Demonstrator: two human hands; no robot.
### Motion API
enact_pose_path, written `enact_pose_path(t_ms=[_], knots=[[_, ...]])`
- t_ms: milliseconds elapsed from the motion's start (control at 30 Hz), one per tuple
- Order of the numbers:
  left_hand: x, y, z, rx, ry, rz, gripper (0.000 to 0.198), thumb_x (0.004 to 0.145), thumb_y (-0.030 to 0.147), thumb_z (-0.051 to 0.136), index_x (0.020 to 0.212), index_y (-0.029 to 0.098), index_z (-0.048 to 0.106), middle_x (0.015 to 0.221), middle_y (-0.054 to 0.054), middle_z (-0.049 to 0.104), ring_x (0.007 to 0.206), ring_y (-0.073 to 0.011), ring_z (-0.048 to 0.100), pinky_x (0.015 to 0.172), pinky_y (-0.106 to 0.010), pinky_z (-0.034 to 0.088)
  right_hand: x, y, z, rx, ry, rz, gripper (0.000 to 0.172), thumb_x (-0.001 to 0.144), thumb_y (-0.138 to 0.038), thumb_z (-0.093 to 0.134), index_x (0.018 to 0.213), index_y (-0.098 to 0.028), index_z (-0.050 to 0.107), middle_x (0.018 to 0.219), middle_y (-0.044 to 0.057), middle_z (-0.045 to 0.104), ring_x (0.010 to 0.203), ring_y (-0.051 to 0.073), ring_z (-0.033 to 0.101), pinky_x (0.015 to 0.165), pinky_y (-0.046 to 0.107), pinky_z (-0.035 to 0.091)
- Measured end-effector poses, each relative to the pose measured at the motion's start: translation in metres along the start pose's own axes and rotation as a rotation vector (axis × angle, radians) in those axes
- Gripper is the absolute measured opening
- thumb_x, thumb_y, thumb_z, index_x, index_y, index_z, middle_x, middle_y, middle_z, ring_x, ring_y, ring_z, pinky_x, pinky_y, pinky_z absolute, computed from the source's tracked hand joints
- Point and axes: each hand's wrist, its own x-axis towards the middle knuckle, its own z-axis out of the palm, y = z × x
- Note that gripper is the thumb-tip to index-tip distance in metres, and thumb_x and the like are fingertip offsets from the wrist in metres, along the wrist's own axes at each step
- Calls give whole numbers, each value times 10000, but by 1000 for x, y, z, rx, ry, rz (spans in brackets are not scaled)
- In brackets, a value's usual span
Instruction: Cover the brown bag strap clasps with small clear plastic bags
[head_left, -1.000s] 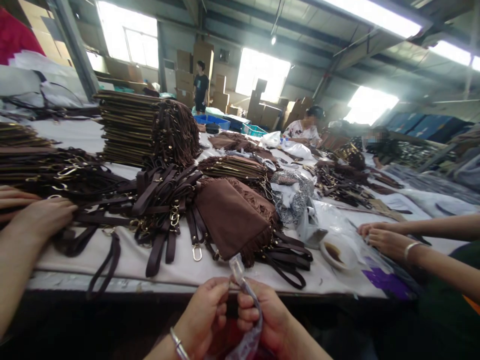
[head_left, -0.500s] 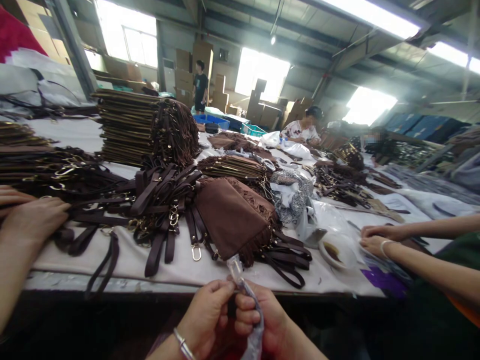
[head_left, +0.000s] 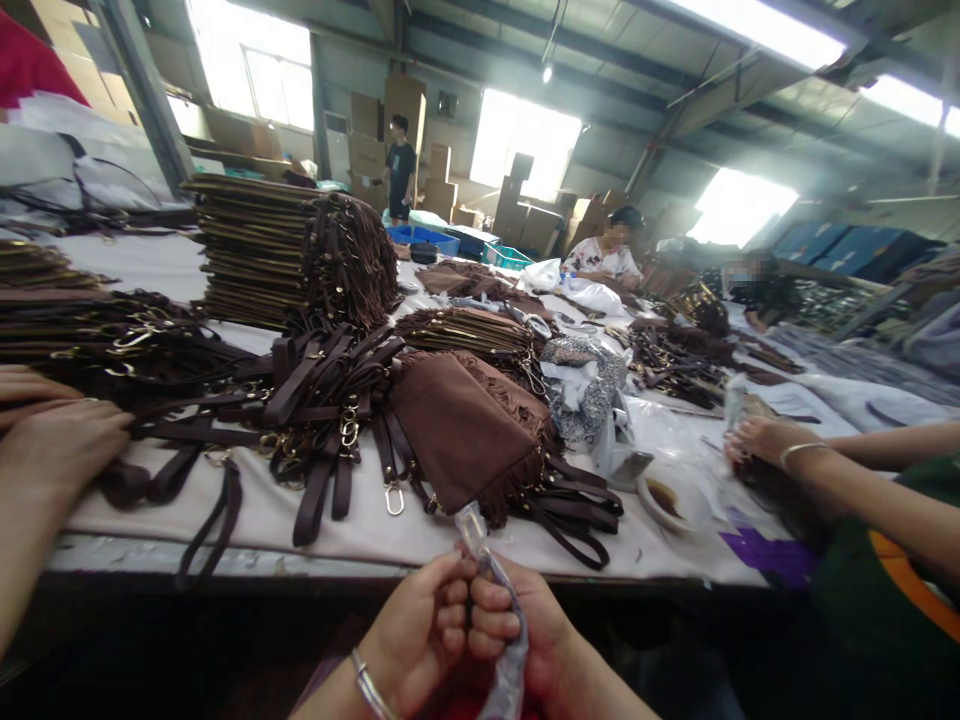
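In front of the table edge my two hands meet. My right hand (head_left: 517, 625) is closed round a dark strip wrapped in clear plastic (head_left: 512, 670), which hangs down past its fingers. Its clear upper end (head_left: 471, 528) points towards the table. My left hand (head_left: 424, 625), with a bangle at the wrist, is curled and pinches close to the strip's upper part; the exact spot its fingertips grip is hidden. Just beyond lies a brown fringed pouch (head_left: 465, 430) on the pile, its dark straps (head_left: 581, 515) spilling to the right and a metal clasp (head_left: 394, 497) hanging at the left.
A tall stack of brown pouches (head_left: 259, 255) stands behind a heap of wrist straps (head_left: 322, 420). At right are a bowl (head_left: 667, 500), purple tape (head_left: 772, 560) and a co-worker's hands (head_left: 765, 440). Another person's hands (head_left: 60, 440) rest at the left.
My hands stay nearly in place on the wrapped strip, my left fingers curled slightly more. The co-worker's hands at right have lifted, now with clear plastic and something dark.
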Motion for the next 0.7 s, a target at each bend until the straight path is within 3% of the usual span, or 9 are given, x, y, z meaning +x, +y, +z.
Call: enact_pose_path(t_ms=[167, 333, 467, 567, 700], knots=[[6, -4, 2, -58, 80, 18, 262, 805, 231, 597, 585, 161, 473, 492, 53, 445, 334, -17, 301, 325, -141, 285, -2, 2, -1, -40, 4, -12, 202, 862, -303, 601, 842, -107, 557, 483, -107, 372, 347, 12, 221, 385, 171, 198], [11, -16, -11, 125, 166, 290, 286, 651, 351, 773, 681, 179, 546, 454, 93, 409, 358, -55, 344, 333, -171, 281, -4, 6, -3, -79, 94, -100, 236, 876, -365, 609, 844, -143, 535, 529, -88, 434, 365, 14, 243, 406, 178, 222], [13, -21, -21, 359, 212, 441, 352, 674, 487, 736, 714, 159, 616, 471, 55, 503, 394, -86, 439, 376, -196, 347, -1, 11, -2, -158, 131, -250, 225, 878, -322, 624, 1019, -177, 526, 543, -90, 453, 377, 17, 252, 418, 176, 226], [10, -19, -19, 503, 208, 536, 337, 711, 495, 694, 701, 163, 639, 579, -3, 642, 502, -136, 570, 479, -230, 456, 1, 13, 1, -253, 168, -336, 407, 851, -370, 653, 1173, -208, 465, 528, -103, 453, 370, 22, 248, 413, 171, 221], [0, -9, -13, 701, 207, 649, 294, 762, 462, 634, 658, 187, 646, 606, -9, 678, 562, -166, 607, 559, -253, 492, -1, 10, 6, -554, 278, -430, 610, 785, -432, 710, 1255, -178, 414, 544, -83, 493, 408, 47, 327, 407, 168, 223]])
